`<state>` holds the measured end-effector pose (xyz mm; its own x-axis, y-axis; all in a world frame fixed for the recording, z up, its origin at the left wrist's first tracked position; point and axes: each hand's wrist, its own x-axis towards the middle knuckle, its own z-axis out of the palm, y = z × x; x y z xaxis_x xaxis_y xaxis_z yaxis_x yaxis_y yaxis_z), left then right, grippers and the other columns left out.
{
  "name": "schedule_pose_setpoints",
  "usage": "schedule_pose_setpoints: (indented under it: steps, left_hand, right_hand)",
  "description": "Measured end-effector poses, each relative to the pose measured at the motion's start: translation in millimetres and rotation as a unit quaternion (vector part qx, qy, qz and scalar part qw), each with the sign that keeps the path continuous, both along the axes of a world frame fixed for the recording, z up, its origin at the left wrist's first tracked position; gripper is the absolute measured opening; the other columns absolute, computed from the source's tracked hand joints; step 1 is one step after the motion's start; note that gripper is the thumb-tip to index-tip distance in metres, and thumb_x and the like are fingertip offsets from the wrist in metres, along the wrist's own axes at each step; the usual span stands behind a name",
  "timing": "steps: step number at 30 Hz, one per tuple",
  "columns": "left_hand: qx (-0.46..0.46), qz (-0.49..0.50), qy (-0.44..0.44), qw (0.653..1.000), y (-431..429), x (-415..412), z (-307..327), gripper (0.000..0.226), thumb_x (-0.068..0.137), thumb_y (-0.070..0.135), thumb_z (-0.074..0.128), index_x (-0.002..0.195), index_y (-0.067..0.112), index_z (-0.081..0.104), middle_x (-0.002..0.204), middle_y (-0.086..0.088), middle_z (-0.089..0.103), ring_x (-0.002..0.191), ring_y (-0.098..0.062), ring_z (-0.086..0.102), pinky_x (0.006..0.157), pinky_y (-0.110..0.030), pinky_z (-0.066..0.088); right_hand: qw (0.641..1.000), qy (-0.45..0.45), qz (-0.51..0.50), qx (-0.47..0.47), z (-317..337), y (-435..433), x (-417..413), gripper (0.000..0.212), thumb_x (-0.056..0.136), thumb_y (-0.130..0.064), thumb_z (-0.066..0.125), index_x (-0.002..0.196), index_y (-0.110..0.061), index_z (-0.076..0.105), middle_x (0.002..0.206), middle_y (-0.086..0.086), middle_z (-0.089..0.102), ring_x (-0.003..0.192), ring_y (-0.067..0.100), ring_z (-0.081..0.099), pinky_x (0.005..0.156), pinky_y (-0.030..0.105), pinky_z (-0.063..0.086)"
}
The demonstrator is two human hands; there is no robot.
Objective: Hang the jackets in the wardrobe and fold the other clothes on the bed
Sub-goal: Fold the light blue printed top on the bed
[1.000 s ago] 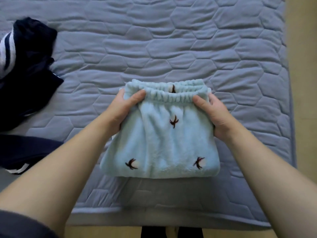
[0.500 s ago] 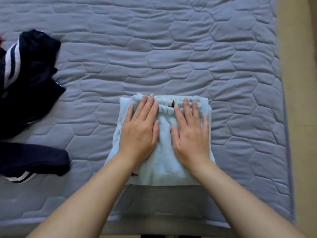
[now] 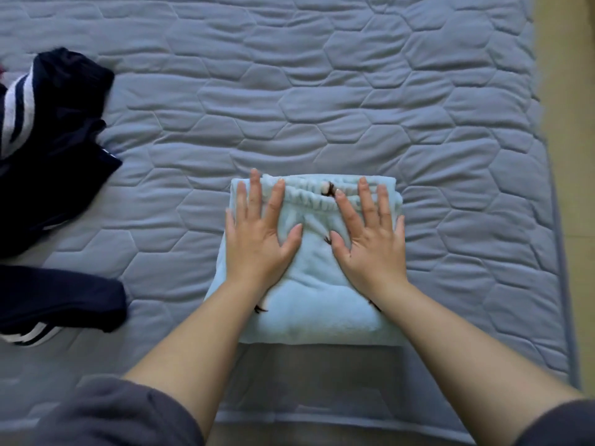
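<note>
Light blue fleece garment (image 3: 322, 304) lies folded into a thick rectangle on the bed (image 3: 322, 91), close to its near edge and toward the right side. Its gathered elastic waistband faces away from the person. A small dark and white detail at the middle of the waistband is too blurred to identify. Several small dark embroidered marks on the fleece are partly covered by the wrists, so their shape is hard to make out.

At the left, a navy garment with white stripes (image 3: 54, 140) lies crumpled and is cut off by the frame edge. A second navy piece (image 3: 58, 300) below it is also cut off, and what kind of clothing either one is cannot be told.

The left hand (image 3: 257, 243) and right hand (image 3: 370, 249) lie palm down on the folded fleece, side by side with a narrow gap between the 2 thumbs. The fingers (image 3: 277, 201) of each hand are straight and slightly spread, reaching onto the waistband. Neither hand grips anything; both press flat on the fabric. Grey sleeves (image 3: 112, 413) show at the bottom corners.
</note>
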<state>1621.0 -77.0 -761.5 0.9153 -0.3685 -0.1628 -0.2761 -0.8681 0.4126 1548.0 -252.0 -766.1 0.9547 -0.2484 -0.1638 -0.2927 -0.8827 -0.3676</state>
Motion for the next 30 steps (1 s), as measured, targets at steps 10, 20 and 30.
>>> schedule_pose_setpoints:
  steps: [10,20,30]
  left_hand:
    - [-0.183,0.350,0.426,0.814,84,-57,56,0.049,0.082,0.039,0.070,0.120,0.010,0.058,0.111,-0.010,0.067,0.093,-0.022,0.066,0.075,-0.033,0.053]
    - [-0.244,0.252,0.418,0.838,111,-84,232,0.072,0.087,0.019,0.066,0.144,0.040,0.027,0.133,0.001,0.044,0.103,-0.017,0.059,0.075,-0.028,0.049]
    - [-0.373,0.302,0.389,0.786,173,-198,496,0.036,0.093,-0.003,0.039,0.124,0.004,0.056,0.118,0.003,0.066,0.087,0.001,0.068,0.071,-0.012,0.051]
  right_hand:
    - [0.789,0.132,-0.362,0.479,58,-16,-86,0.048,0.089,-0.032,0.063,0.129,-0.013,0.045,0.124,0.008,0.060,0.100,0.018,0.063,0.077,0.034,0.055]
    - [0.808,0.176,-0.238,0.510,243,-14,-112,0.066,0.094,-0.011,0.051,0.146,-0.040,0.023,0.134,-0.008,0.044,0.105,0.009,0.059,0.072,0.020,0.048]
    - [0.724,0.297,-0.048,0.621,451,-17,-124,0.041,0.083,-0.009,0.042,0.120,-0.019,0.059,0.098,0.000,0.073,0.076,0.011,0.070,0.059,0.024,0.054]
